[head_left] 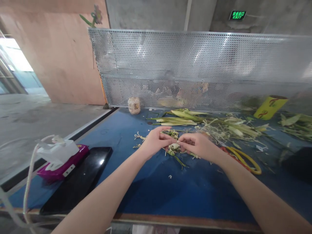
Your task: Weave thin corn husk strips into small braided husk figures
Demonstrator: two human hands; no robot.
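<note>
Head view: a blue table [182, 191] is stretching below; long green leaves [185, 114] are lying farther back. Near its middle, the left hand [156, 141] and right hand [198, 145] are pinching a small plant bundle [174, 147] between them.

The left hand [156, 142] and right hand [197, 144] meet over the blue desk [190, 191], fingers pinching a small bundle of pale green plant strips [173, 147] between them. Just beyond lie long green leaves [180, 119], with a loose heap of shredded strands [229, 125] to their right. A yellow-and-red loop [253, 167] rests near the right forearm. Farther back, a jar [134, 106] and a tilted yellow can [270, 108] stand before a perforated metal screen [156, 55]. At left, a dark, shiny tablet [80, 175] lies against a purple power strip [55, 174] carrying a white plug [60, 152]. A green exit sign [238, 15] glows above.
</note>
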